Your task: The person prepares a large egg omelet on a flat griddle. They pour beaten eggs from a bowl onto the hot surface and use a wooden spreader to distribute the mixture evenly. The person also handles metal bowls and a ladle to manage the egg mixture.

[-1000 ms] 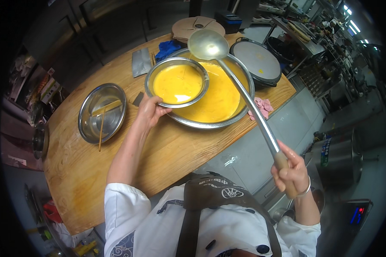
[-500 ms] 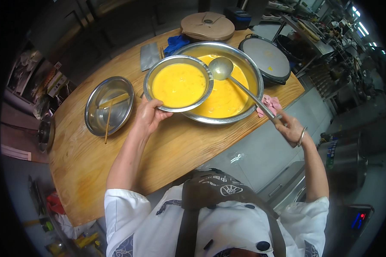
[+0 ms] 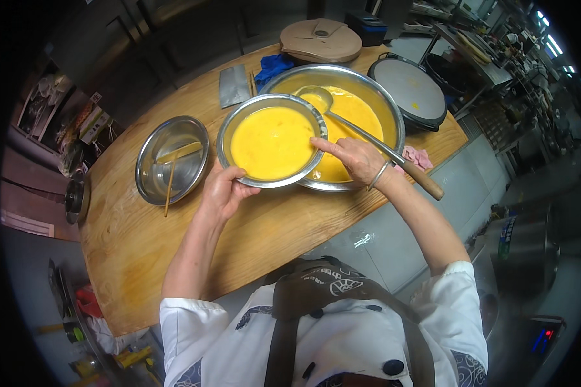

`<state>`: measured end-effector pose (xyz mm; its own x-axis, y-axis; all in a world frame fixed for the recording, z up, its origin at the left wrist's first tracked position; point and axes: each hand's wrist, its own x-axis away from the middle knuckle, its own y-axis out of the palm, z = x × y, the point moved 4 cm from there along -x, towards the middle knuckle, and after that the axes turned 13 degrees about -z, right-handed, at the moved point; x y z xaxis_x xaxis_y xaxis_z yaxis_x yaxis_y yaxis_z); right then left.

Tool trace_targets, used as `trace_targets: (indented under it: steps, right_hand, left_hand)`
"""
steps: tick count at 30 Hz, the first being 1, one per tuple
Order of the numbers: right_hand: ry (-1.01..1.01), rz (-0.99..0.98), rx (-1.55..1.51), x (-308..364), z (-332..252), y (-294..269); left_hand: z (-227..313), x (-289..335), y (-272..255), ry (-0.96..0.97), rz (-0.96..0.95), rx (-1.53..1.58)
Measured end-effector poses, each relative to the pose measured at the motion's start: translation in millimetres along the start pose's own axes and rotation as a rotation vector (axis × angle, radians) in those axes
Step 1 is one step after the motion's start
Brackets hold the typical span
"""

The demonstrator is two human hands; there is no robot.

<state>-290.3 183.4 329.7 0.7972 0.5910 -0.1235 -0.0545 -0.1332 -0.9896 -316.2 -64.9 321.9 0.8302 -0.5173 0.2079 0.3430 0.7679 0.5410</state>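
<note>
A steel bowl (image 3: pixel 271 182) full of yellow liquid (image 3: pixel 272 138) is held up in front of me, over the near left edge of a wide steel basin (image 3: pixel 395 122). My left hand (image 3: pixel 224 192) grips its lower left rim, thumb on top. At its right rim my right hand (image 3: pixel 356 159) also takes hold, some fingers hidden underneath. More of the yellow liquid fills the basin. A ladle (image 3: pixel 368 136) lies there untouched, its scoop in the liquid and its wooden handle sticking out past the basin's right rim.
Left on the wooden table (image 3: pixel 135 271) stands a smaller steel bowl (image 3: pixel 203 151) with a T-shaped wooden spreader (image 3: pixel 172 166). A round griddle (image 3: pixel 410 90), a brown round lid (image 3: pixel 321 40), a blue cloth (image 3: pixel 272 68) and a pink cloth (image 3: pixel 418 157) surround the basin.
My right hand has let go of the ladle's handle and moved left to the bowl's right rim. The ladle has settled into the basin, its scoop now lower in the liquid.
</note>
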Motion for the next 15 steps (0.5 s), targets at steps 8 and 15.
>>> trace_targets:
  steps: [8,15]
  right_hand:
    - [0.022,0.022,-0.033,-24,23,8]
    - [0.067,-0.022,0.014,-40,35,9]
  left_hand:
    - [0,3,-8,0.02,0.008,0.004]
    - [-3,8,-4,-0.019,-0.028,0.013]
